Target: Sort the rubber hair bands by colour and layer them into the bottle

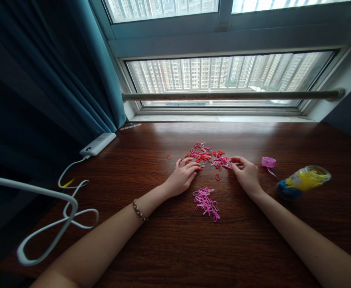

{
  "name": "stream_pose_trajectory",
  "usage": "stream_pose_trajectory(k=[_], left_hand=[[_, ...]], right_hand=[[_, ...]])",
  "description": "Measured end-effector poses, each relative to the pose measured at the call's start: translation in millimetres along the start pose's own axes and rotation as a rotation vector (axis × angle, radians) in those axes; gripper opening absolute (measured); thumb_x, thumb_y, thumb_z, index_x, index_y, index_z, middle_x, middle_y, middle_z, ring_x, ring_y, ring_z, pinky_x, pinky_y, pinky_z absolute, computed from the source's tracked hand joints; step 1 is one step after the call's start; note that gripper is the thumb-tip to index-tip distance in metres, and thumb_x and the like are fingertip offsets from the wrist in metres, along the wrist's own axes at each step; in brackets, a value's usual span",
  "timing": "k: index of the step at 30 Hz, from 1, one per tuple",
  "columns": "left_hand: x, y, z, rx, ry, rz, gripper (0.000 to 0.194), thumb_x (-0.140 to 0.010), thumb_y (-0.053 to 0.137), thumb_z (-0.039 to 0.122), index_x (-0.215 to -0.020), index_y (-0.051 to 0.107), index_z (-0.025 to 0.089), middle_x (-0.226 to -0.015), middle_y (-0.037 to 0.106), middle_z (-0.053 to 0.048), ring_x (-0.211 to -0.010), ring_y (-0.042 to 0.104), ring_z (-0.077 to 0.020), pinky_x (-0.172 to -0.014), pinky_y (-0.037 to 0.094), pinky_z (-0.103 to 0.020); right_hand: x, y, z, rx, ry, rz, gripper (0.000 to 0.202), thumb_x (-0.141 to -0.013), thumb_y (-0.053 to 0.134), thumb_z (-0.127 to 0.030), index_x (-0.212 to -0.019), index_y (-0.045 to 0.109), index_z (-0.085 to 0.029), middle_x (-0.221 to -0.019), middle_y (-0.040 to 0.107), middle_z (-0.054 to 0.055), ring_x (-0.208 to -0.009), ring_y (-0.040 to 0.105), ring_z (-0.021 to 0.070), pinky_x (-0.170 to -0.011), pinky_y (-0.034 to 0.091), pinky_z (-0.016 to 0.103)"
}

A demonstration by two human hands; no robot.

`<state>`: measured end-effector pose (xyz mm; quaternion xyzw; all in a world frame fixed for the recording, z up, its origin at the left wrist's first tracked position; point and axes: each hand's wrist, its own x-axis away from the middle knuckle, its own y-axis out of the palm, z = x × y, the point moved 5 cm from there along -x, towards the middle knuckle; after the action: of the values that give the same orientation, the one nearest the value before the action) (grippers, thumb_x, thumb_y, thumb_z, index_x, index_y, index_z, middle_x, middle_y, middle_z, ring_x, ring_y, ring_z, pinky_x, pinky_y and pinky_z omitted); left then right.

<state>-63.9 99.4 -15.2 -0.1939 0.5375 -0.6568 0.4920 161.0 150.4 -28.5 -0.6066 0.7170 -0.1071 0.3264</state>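
Observation:
A mixed pile of small red and pink plastic pins, shaped like little safety pins, lies spread on the dark wooden table. At the pile's left edge rests my left hand, palm down with its fingers stretched out over a few red pins. My right hand is at the right edge, thumb and forefinger pinched on a pink pin; the fingertips partly hide it. Closer to me, between my forearms, is a separate heap of pink pins. Single red pins lie apart from the pile.
Right of my right hand are a pink ring-shaped piece with a strap and a clear jar of yellow and blue pieces, lying tilted. At left, a white power strip trails a white cable. A window borders the table's far edge.

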Motion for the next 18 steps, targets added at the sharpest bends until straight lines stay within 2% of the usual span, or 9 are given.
stream_pose_trajectory(k=[7, 13, 16, 18], left_hand=[[0.4, 3.2, -3.6, -0.029, -0.012, 0.01, 0.03, -0.085, 0.041, 0.02, -0.113, 0.052, 0.022, -0.119, 0.054, -0.006, -0.121, 0.035, -0.0228, -0.103, 0.016, -0.051], [0.8, -2.1, -18.2, -0.076, -0.213, 0.217, 0.036, -0.082, 0.048, 0.021, -0.117, 0.047, 0.014, -0.122, 0.048, -0.014, -0.118, 0.036, -0.0267, -0.101, 0.025, -0.051], [1.7, -10.0, -10.4, 0.063, -0.078, 0.285, 0.037, -0.082, 0.049, 0.02, -0.118, 0.046, 0.015, -0.121, 0.047, -0.012, -0.118, 0.039, -0.0239, -0.101, 0.031, -0.044], [2.7, -12.8, 0.2, 0.207, 0.072, 0.235, 0.033, -0.083, 0.047, 0.018, -0.116, 0.048, 0.016, -0.118, 0.05, -0.012, -0.113, 0.045, -0.0209, -0.097, 0.037, -0.038]], right_hand=[[-0.1, -0.6, -1.7, 0.009, 0.004, -0.008, 0.024, -0.073, 0.051, -0.03, -0.087, 0.066, -0.017, -0.081, 0.068, 0.006, -0.067, 0.06, 0.0179, -0.067, 0.046, 0.032], [-0.1, 0.0, -2.8, -0.006, -0.002, -0.011, 0.025, -0.073, 0.05, -0.029, -0.088, 0.066, -0.017, -0.082, 0.068, 0.007, -0.068, 0.061, 0.0177, -0.067, 0.046, 0.031], [0.0, -0.3, -3.4, -0.005, 0.002, -0.012, 0.024, -0.073, 0.05, -0.027, -0.087, 0.066, -0.017, -0.082, 0.068, 0.005, -0.068, 0.062, 0.0173, -0.067, 0.046, 0.03], [0.2, -0.7, -4.0, -0.004, 0.006, -0.011, 0.023, -0.073, 0.05, -0.026, -0.086, 0.066, -0.018, -0.081, 0.068, 0.005, -0.068, 0.062, 0.0172, -0.066, 0.046, 0.029]])
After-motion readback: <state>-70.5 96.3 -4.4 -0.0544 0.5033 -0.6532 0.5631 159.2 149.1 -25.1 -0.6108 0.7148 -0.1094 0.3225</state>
